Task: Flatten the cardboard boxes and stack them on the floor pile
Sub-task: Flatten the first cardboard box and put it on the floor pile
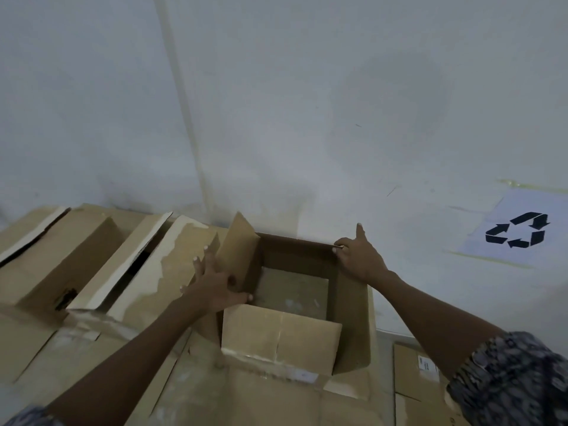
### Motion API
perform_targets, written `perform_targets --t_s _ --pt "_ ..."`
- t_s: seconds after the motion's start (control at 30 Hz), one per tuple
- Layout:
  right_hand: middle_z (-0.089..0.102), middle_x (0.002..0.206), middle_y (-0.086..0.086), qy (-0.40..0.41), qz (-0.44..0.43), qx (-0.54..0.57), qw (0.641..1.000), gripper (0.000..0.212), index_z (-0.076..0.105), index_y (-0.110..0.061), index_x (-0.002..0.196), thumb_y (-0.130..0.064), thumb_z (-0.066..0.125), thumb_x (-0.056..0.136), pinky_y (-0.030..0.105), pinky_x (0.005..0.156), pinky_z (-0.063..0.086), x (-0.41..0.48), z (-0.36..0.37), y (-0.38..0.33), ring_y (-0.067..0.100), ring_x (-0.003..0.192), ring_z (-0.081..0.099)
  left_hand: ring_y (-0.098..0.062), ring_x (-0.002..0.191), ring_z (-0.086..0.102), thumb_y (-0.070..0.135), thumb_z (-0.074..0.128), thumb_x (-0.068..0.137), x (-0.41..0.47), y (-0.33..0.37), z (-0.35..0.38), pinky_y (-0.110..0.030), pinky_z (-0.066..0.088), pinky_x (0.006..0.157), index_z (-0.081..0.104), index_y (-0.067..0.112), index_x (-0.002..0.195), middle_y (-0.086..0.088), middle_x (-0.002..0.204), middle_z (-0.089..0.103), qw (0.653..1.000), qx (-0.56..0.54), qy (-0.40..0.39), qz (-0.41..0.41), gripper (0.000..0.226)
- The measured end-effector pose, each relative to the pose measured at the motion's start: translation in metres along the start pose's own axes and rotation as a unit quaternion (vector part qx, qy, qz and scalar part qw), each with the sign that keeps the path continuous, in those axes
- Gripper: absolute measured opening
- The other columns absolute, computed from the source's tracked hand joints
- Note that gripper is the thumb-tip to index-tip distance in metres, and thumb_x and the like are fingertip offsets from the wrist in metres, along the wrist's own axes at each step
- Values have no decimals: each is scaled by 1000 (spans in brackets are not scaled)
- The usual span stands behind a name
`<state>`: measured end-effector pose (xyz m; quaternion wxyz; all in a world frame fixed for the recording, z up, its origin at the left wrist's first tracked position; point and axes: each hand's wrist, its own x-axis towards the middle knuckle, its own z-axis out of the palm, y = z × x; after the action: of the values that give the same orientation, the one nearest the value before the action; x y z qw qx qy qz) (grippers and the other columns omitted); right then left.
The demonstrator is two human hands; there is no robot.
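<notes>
Though open, box (350, 318) beside torn cartons (61, 256)

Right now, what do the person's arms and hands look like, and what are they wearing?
Both the left hand and right hand are bare, no gloves; forearms uncovered. The right sleeve is dark fabric with a pale print; the left sleeve, barely in view, looks alike.
</notes>
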<state>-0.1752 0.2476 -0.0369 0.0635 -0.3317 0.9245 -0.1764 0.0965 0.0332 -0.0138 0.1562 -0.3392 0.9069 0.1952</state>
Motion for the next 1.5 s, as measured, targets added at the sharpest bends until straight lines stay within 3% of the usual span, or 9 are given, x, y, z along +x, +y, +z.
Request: perform_targets --t_s 0.13,0.33,0.47,0.6,0.7,0.87,1.13,1.3,1.5 --pt "8 162 19 10 -36 13 999 27 63 -21 121 -29 53 97 37 88 52 -12 1 -16 36 102 66 -46 147 0 66 69 74 -16 -10 4 -48 23 118 44 17 142 -20 158 -24 996 -89 -10 5 88" --pt "-12 163 12 20 -30 45 998 55 34 -22 148 -20 54 96 35 97 47 -50 10 -54 35 124 53 -31 131 46 45 71 84 -57 -10 1 -45 50 99 23 21 153 -9 156 32 976 -211 -38 45 87" --pt "1 163 15 21 6 109 994 72 11 -17 155 -5 49 94 42 112 36 -76 23 -69 35 147 17 -31 123 53 27 75 85 -75 -10 5 -48 58 85 20 24 153 -9 147 41 922 -382 -48 38 88" --pt "23 154 16 -2 8 42 999 67 21 -14 151 -6 53 93 38 97 50 -98 31 -67 33 124 48 -30 127 49 24 80 79 -77 -17 6 -44 59 84 13 26 155 -8 154 35 919 -390 -39 38 101" --pt "15 156 15 -17 29 -23 999 67 22 -19 147 -17 58 91 43 95 53 -105 34 -60 35 128 45 -17 117 50 17 77 81 -83 -18 5 -17 52 74 16 19 155 -6 150 40 936 -339 -46 87 96" --pt "1 160 21 -1 32 -169 985 69 22 -19 144 -33 61 89 63 108 33 -90 21 -57 45 144 15 -26 137 40 20 76 83 -81 -22 7 -21 44 90 3 15 157 -10 156 32 948 -296 -44 106 104" --pt "-4 159 29 -55 -3 -408 911 96 24 -19 151 -71 58 78 76 102 -15 -41 22 -66 49 145 -13 -22 113 58 19 80 78 -62 -26 16 -33 58 83 17 20 152 4 126 48 947 -290 -45 133 98" --pt "-3 161 23 -78 36 -294 952 58 49 -23 137 -57 48 89 66 114 6 -15 15 -58 43 147 -7 -24 99 64 9 77 80 -56 -27 26 -47 61 73 5 28 155 3 127 42 928 -350 -70 105 106" --pt "13 160 22 29 55 -170 984 39 69 -27 111 -53 46 95 52 107 38 -8 5 -48 48 142 22 -28 103 62 15 80 74 -54 -29 30 -50 61 69 -6 47 150 6 129 36 913 -381 -67 133 118"
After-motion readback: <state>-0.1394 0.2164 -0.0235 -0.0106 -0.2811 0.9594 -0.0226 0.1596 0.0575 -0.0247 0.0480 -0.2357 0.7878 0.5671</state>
